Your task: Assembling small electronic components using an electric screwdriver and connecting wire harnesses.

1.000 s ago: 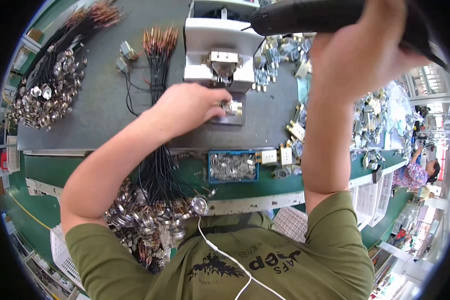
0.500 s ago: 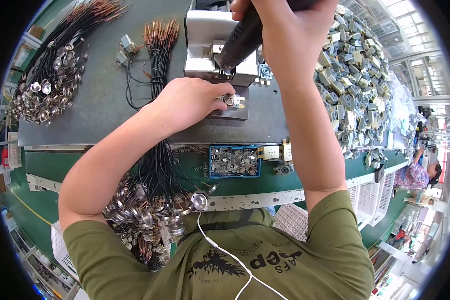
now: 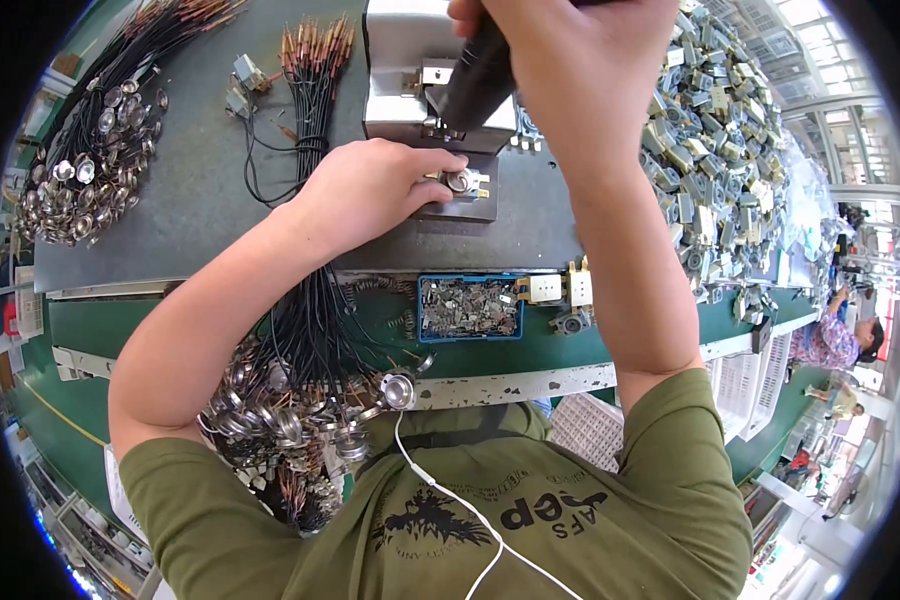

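My left hand pinches a small metal part with a round silver top between thumb and forefinger. The part rests on a dark metal block at the foot of a silver bench fixture. Above it, my right hand is wrapped round a thick black handle, which slants down to the left in front of the fixture. The upper edge of the picture cuts off part of that hand. How the handle joins the fixture is hidden.
A bundle of black wires runs under my left forearm to round metal cups; another bundle with cups lies far left. A blue tray holds small metal pieces. Switch-like parts are heaped right. A person is beyond.
The bench and everything on it sit slightly higher in the picture. Both hands keep their grips, with little movement relative to the fixture.
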{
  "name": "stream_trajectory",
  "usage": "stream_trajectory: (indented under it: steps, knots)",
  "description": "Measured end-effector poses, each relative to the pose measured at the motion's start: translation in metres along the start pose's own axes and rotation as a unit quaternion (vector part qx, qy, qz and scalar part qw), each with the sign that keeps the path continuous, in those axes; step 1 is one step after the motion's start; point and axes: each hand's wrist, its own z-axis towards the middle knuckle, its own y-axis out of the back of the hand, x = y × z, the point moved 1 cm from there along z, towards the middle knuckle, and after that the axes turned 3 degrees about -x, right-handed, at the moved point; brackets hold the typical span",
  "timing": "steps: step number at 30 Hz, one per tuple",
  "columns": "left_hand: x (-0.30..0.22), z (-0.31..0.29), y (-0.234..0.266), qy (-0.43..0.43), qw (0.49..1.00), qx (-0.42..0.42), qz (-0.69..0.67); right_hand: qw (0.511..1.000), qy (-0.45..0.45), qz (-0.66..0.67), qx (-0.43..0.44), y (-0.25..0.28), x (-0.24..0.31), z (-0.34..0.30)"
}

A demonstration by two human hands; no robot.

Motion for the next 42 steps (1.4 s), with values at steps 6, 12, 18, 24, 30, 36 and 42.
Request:
stream_trajectory:
  steps: [6, 12, 18, 24, 30, 36, 42]
  knots:
    - [-0.004, 0.007, 0.007, 0.015, 0.999, 0.041, 0.02, 0.997, -0.054, -0.054, -0.004, 0.032, 0.023, -0.015]
    - [-0.003, 0.007, 0.006, 0.0, 0.998, 0.042, 0.055, 0.994, -0.073, -0.042, -0.063, 0.035, 0.01, -0.029]
    - [-0.005, 0.008, 0.007, 0.008, 0.997, 0.049, 0.062, 0.992, -0.091, -0.057, -0.066, 0.035, 0.004, -0.034]
    - [-0.002, 0.007, 0.005, -0.007, 0.997, 0.039, 0.066, 0.991, 0.048, 0.125, 0.019, 0.036, -0.018, -0.03]
    - [-0.002, 0.009, 0.005, -0.019, 0.996, 0.039, 0.083, 0.996, -0.065, -0.067, -0.009, 0.029, 0.001, -0.044]
    - [0.004, 0.006, -0.002, -0.051, 0.996, 0.003, 0.08, 0.999, -0.03, -0.042, 0.004, 0.027, -0.007, -0.046]
    - [0.008, 0.005, -0.006, -0.087, 0.992, -0.023, 0.093, 0.993, -0.113, -0.013, -0.025, 0.014, 0.025, -0.036]
